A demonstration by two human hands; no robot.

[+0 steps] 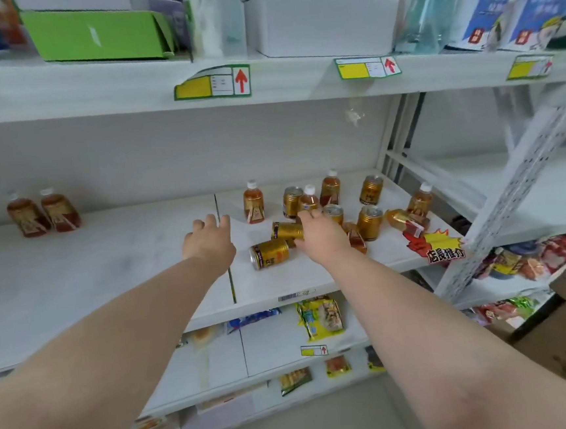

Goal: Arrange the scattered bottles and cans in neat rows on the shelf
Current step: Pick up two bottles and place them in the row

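While left hand (pixel 208 238) hovers splayed | right hand (pixel 321 235) seemingly grips toppled gold can (pixel 288 230) | white shelf (pixel 108 264), shop setting

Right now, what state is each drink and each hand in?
far fallen can: on its side, held.
near fallen can: on its side, free.
fallen bottle: on its side.
leftmost bottle: upright.
left hand: open, holding nothing.
right hand: gripping the far fallen can.

two bottles (pixel 44 214) shelf-left | cans (pixel 279 242), bottles (pixel 330 189) clustered shelf-right
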